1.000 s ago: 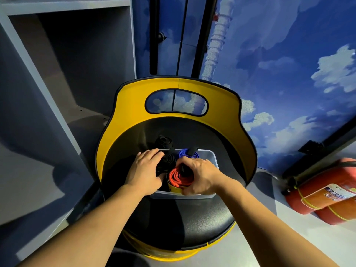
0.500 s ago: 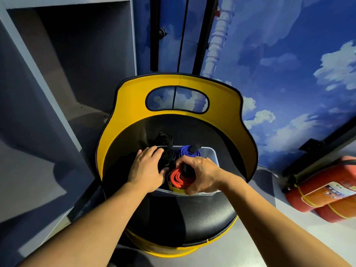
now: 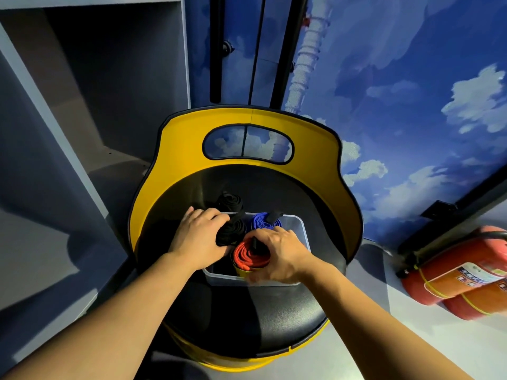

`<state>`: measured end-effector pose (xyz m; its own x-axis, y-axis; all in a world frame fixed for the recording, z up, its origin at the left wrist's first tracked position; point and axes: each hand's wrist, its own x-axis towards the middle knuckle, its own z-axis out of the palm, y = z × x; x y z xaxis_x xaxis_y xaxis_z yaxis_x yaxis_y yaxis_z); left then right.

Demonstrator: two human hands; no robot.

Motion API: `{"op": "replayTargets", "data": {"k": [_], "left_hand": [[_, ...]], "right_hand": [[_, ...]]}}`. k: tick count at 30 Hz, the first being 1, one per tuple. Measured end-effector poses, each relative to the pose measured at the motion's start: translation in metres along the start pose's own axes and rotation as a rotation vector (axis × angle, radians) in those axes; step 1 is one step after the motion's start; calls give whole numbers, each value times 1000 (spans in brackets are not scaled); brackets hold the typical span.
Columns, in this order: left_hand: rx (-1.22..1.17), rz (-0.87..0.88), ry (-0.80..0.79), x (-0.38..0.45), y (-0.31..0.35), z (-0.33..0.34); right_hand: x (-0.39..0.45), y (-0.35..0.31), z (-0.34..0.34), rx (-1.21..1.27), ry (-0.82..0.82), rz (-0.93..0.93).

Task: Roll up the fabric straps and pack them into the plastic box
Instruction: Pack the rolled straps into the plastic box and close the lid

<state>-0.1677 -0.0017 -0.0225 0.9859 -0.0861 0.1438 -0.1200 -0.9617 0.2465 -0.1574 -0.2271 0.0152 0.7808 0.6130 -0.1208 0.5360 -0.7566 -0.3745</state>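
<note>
Head view is showing a clear plastic box (image 3: pixel 297 229) sitting on the black seat (image 3: pixel 274 325) of a yellow-backed chair (image 3: pixel 178 149). Inside it are standing a blue roll (image 3: pixel 264 222), a black roll (image 3: pixel 233 231) and an orange roll (image 3: pixel 249 256). Left hand (image 3: pixel 199 237) is curling its fingers round the black roll at the box's left side. Right hand (image 3: pixel 279 256) is gripping the orange roll at the near edge. Another black roll (image 3: pixel 230 202) is lying on the seat just behind the box. Two red fire extinguishers (image 3: pixel 461 272) are lying on the floor to the right.
</note>
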Motion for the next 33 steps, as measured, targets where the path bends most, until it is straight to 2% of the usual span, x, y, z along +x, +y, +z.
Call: {"op": "replayTargets", "data": {"k": [8,13,19,24,33], "left_hand": [[-8,-20,31,-2,4,4],[-22,-28,-10,-2,-1,3],[-53,26,-98,-5,-9,-8],[-96,39,-77,-8,-13,-12],[-132,27,-80,-8,-12,-14]], "right_hand": [[5,6,3,-6,-22,-16],[3,7,11,-107,-2,-34],[-8,12,8,-35,97,-113],[-10,14,7,-57,189,-141],[-10,19,6,-73,150,-145]]}}
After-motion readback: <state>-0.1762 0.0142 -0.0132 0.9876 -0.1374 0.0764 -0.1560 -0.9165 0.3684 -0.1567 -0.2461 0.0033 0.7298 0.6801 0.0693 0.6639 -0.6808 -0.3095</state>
